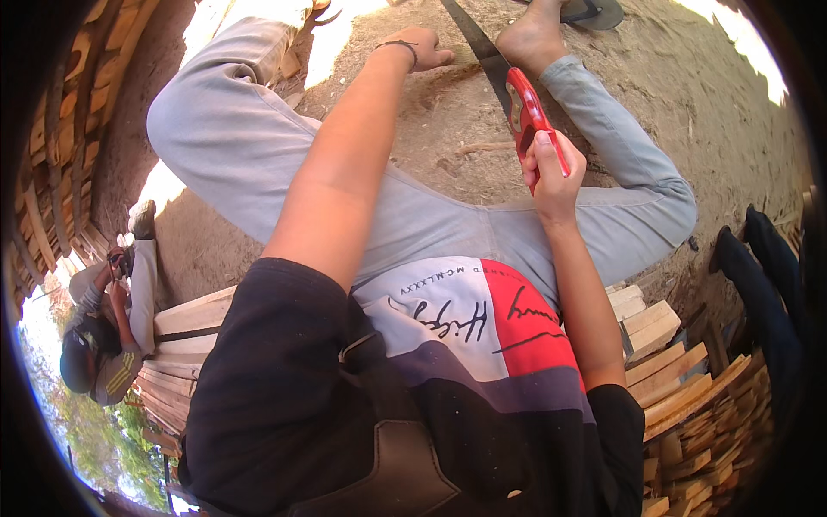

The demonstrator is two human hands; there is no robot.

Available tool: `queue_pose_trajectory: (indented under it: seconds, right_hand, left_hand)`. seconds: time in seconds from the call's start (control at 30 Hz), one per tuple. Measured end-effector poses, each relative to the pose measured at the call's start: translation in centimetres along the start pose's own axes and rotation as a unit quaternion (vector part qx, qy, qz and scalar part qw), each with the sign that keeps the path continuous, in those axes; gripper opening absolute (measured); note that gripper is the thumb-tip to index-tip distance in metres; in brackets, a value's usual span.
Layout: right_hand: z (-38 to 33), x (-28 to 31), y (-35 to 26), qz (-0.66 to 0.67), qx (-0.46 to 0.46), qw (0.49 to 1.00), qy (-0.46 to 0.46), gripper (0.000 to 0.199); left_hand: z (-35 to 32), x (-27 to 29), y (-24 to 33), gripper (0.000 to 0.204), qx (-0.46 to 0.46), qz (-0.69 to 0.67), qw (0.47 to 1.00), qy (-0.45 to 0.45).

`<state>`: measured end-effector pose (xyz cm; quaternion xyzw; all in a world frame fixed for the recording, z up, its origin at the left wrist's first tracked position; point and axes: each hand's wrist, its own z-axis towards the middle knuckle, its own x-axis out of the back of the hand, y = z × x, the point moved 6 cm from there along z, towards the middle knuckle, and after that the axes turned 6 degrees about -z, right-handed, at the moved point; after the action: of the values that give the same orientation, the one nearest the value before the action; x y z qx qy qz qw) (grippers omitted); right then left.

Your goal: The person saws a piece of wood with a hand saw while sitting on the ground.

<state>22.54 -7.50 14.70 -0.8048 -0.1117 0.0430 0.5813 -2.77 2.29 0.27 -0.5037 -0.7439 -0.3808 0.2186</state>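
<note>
My right hand [556, 172] is wrapped round the red handle of a hand saw [525, 112]. From the handle, the dark saw blade [482, 52] runs away toward the top of the view, between my legs. Low over the dirt, left of the blade, is my left hand [419, 49], with a dark bracelet on its wrist. Its fingers look curled, and whatever they may hold is hidden. A gap separates this hand from the blade. My bare right foot [530, 39] lies close to the blade on its right side.
I sit on bare dirt [457, 146], legs bent, with stacked timber [668, 370] behind me. A dark sandal [594, 13] lies beyond my foot. Dark cloth-like shapes [758, 267] are at right. Another person [108, 345] sits at far left, near a wooden slat wall [65, 138].
</note>
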Motion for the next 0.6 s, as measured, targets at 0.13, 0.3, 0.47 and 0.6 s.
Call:
queue_pose_trajectory:
  seconds: [0.13,0.3,0.47,0.6]
  right_hand:
    - [0.2,-0.7,0.9,-0.011,-0.024,1.0,-0.009,0.033]
    - [-1.3,-0.4,0.8,-0.092,-0.014,0.996,0.003,0.036]
    - [-4.2,1.4,-1.2,-0.102,-0.052,0.993,-0.013,0.036]
    - [-3.5,2.1,-2.7,-0.085,-0.049,0.995,-0.025,0.037]
  left_hand:
    - [-0.4,-0.2,-0.2,0.063,-0.008,0.016,1.0,0.012]
    - [-0.5,-1.0,-0.4,0.063,0.04,-0.032,0.998,-0.046]
    - [-1.7,-0.7,0.4,0.06,0.033,-0.01,0.992,-0.124]
    - [-1.9,-1.2,-0.4,0.054,0.083,-0.066,0.985,-0.138]
